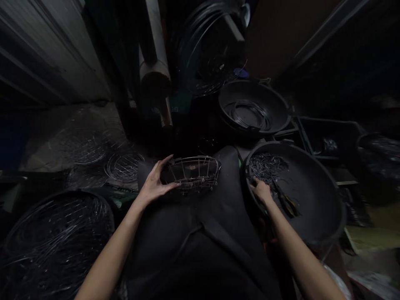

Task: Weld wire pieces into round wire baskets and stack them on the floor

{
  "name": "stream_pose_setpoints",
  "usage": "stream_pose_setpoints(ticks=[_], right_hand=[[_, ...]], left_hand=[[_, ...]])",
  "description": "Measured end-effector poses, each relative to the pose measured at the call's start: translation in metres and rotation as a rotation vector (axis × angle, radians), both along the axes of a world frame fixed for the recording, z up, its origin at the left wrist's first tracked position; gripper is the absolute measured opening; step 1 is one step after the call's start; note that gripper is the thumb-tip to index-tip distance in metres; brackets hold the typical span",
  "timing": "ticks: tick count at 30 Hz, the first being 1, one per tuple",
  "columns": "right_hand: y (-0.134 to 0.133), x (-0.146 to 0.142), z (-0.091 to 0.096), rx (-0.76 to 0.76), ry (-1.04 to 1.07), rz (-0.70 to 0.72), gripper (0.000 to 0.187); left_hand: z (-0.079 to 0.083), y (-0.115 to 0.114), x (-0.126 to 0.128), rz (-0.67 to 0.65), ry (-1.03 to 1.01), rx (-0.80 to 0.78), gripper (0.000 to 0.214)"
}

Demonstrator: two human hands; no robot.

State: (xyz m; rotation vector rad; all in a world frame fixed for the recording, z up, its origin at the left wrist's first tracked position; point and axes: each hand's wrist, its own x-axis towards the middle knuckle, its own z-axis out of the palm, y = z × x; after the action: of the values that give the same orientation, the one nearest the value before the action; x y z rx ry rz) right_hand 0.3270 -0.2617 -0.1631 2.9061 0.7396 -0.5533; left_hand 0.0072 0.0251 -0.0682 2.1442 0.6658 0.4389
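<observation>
Basket (193,180) is over the dark apron (200,250), between the two forearms; use it as landmark. It's a wire frame, long axis running left-right, close to level. Left end points into the left hand (156,181), right end points toward the pan (318,187). Small wire loops line its near edge. Can't tell which way its hollow faces; too dark.

Key relation: basket lies directly right of the left fingers, its long axis leading away from them, so left hand is the nearer one, touching. Right hand (262,193) is well apart, to the right of the basket and slightly nearer the body.

Left fingers: grasping the basket's left end, thumb along the near edge, other fingers at the far edge. Right fingers: curled down inside the pan's left side, beside the wire bits (267,166); can't tell if they pinch any.

Pan is right of the basket. Wire bits heap in its left part, on the basket's side. Pliers (290,204) lie in there too, just right of the right hand, handles pointing away from the basket and toward the body.

Beyond the basket, to the right: bowl (276,100) with a coil (250,116). Left of the basket: a grid (125,166); nearer and further left, a wire pile (59,233).
</observation>
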Motion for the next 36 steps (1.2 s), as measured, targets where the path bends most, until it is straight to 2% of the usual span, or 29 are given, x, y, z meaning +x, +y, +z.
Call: stream_pose_setpoints(ticks=[6, 9, 12, 14, 15, 17, 19, 22, 24, 26, 31, 36], right_hand=[[-0.037, 0.001, 0.028, 0.001, -0.073, -0.110, 0.043], [-0.052, -0.002, 0.041, 0.042, -0.103, -0.149, 0.041], [-0.048, -0.010, 0.053, 0.085, -0.108, -0.155, 0.031], [-0.033, -0.021, 0.070, 0.187, -0.118, -0.188, 0.028], [-0.023, -0.029, 0.082, 0.300, -0.106, -0.219, 0.027], [0.005, -0.052, 0.112, 0.620, 0.006, -0.282, 0.028], [0.036, -0.080, 0.143, 0.885, 0.272, -0.272, 0.033], [0.084, -0.119, 0.174, 0.998, 0.677, -0.179, 0.038], [0.111, -0.136, 0.179, 1.026, 0.830, -0.112, 0.037], [0.133, -0.143, 0.175, 1.060, 0.839, -0.068, 0.035], [0.169, -0.151, 0.164, 1.153, 0.548, 0.073, 0.026], [0.196, -0.161, 0.160, 1.188, 0.399, 0.175, 0.027]], left_hand=[[0.008, 0.002, -0.002, 0.019, -0.077, -0.038, 0.067], [0.016, -0.003, 0.004, -0.007, -0.068, 0.083, 0.063], [0.020, -0.013, 0.011, -0.024, 0.035, 0.203, 0.065], [0.020, -0.019, 0.014, -0.032, 0.096, 0.232, 0.070], [0.019, -0.021, 0.015, -0.034, 0.110, 0.234, 0.071], [0.018, -0.024, 0.016, -0.041, 0.110, 0.225, 0.069], [0.019, -0.025, 0.016, -0.041, 0.099, 0.220, 0.066], [0.026, -0.025, 0.017, -0.025, 0.069, 0.265, 0.064], [0.033, -0.022, 0.017, -0.005, 0.046, 0.324, 0.061], [0.040, -0.018, 0.017, 0.016, 0.035, 0.373, 0.059], [0.045, -0.002, 0.015, 0.088, 0.011, 0.404, 0.058], [0.041, 0.015, 0.009, 0.174, -0.037, 0.395, 0.055]])
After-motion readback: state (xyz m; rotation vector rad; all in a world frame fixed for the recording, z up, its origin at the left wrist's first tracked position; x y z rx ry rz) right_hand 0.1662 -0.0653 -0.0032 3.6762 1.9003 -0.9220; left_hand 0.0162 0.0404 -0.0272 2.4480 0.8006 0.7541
